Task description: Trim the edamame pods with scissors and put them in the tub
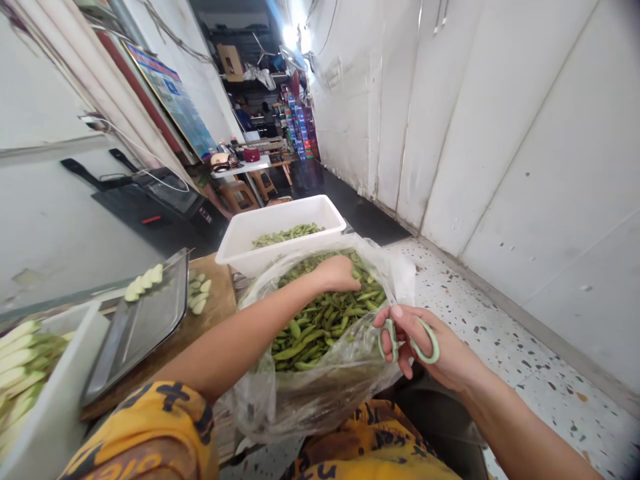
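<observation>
A clear plastic bag (320,393) full of green soybean pods (320,333) stands open in front of me. My left hand (337,273) reaches into the bag and rests among the pods, bent at the wrist. Its fingertips are hidden from view. At the bag's right rim, my right hand (420,340) holds scissors (429,345) with pale green handles, fingers through the loops. The blades can hardly be made out. Just behind the bag is a white plastic tub (280,215) with loose pods (290,235) on its bottom.
To the left, a metal tray (145,320) and pale green vegetable slices (199,293) lie on a wooden board (220,293). A white bin (55,393) of cut vegetables stands nearer. A white wall (475,133) runs along the right; a small table (243,167) stands farther back.
</observation>
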The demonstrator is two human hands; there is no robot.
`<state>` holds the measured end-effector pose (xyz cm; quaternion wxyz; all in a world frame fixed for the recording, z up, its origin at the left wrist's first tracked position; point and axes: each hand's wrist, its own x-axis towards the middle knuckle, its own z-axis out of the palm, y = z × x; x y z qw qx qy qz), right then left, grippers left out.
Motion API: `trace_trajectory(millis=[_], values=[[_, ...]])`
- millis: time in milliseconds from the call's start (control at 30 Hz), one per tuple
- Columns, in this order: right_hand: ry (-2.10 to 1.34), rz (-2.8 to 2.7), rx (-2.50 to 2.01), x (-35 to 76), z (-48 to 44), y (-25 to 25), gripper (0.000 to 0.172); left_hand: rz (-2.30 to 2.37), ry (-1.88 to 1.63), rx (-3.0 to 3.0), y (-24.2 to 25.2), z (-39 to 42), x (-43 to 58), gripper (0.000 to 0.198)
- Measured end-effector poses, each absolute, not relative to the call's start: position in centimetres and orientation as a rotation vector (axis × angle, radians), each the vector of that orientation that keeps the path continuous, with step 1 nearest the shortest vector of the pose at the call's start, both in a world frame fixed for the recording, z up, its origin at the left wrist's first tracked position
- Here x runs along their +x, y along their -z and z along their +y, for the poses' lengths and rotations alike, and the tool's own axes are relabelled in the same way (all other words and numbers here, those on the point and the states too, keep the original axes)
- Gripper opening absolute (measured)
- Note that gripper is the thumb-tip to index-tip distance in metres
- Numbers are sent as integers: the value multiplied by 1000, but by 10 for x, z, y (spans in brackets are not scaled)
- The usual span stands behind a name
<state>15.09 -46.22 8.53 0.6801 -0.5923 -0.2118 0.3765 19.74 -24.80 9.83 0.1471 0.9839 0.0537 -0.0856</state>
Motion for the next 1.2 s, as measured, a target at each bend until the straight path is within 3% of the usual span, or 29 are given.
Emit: trace_trajectory(millis=[300,600,833,1067,1200], values=[[-891,-510,-1492,156,-443,-80,51,206,245,1741,-113,-233,130,26],[-944,-680,-1639,159,-415,-87,48,137,188,1855,-114,-228,106,24],[-919,-660,-1751,157,-408,-75,44,155,354,1678,-109,-219,101,32],[-969,-621,-1546,148,-410,-86,52,277,71,1421,-110,-224,104,29],[-930,-608,-1545,146,-410,-86,53,261,85,1369,-110,-230,102,32]])
